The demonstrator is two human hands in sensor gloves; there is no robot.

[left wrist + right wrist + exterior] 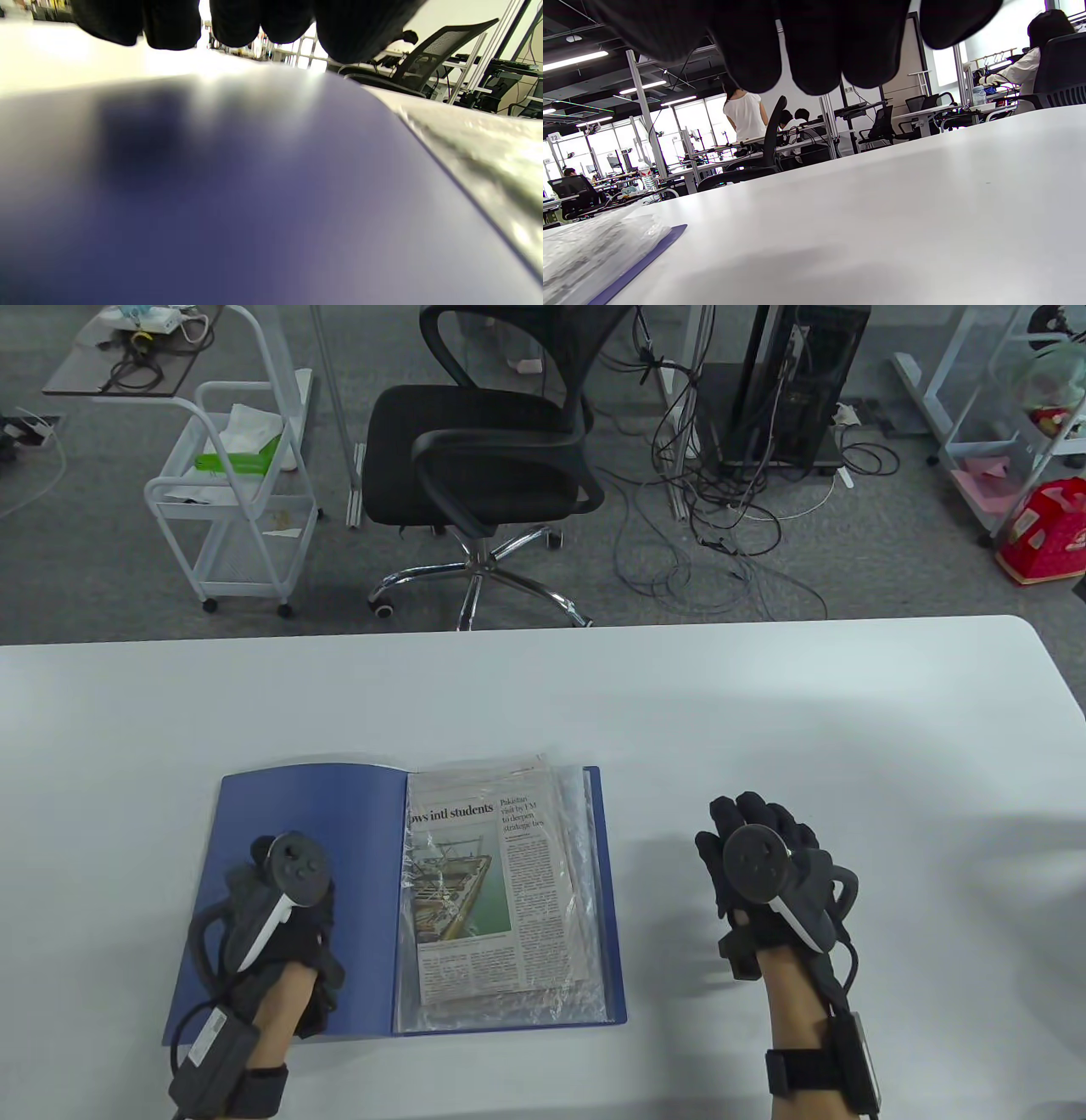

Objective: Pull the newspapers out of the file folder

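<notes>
A blue file folder [246, 814] lies open on the white table [764, 704]. Its right half holds folded newspapers [484, 891] inside clear plastic sleeves; the top of the papers sticks out past the sleeve's far edge. My left hand [284, 891] lies over the folder's open left cover; in the left wrist view its fingertips [271, 21] hang just above the blue cover [254, 190], holding nothing. My right hand [759, 836] is over bare table to the right of the folder, fingers stretched forward and empty. The right wrist view shows the folder's corner [640, 258] at lower left.
The folder sits near the table's front edge, left of centre. Beyond the table's far edge stand a black office chair [484, 449], a white wire cart [229, 492] and a computer tower with cables [789, 390] on the floor.
</notes>
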